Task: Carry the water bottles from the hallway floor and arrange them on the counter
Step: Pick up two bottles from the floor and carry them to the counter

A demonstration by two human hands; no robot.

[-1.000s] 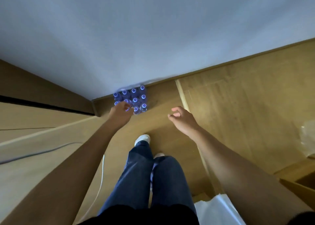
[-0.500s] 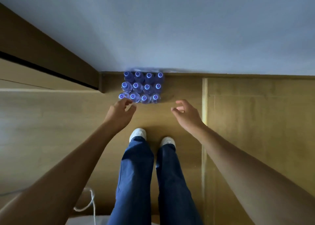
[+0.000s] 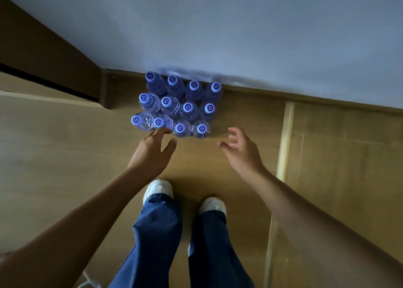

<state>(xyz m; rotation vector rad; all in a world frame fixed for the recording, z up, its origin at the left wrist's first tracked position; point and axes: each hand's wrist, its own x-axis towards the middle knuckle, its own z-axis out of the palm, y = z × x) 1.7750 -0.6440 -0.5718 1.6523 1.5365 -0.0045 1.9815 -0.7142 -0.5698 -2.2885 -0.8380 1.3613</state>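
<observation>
Wooden floor meets a pale wall, and the bottles stand in a tight block against the wall's foot, near the corner. Since a moment ago both hands have come closer: the left hand, fingers spread, now brushes the front row, while the right hand hangs just beside it, fingers loosely curled, empty. Nothing is lifted yet; the first pickup seems imminent.
</observation>
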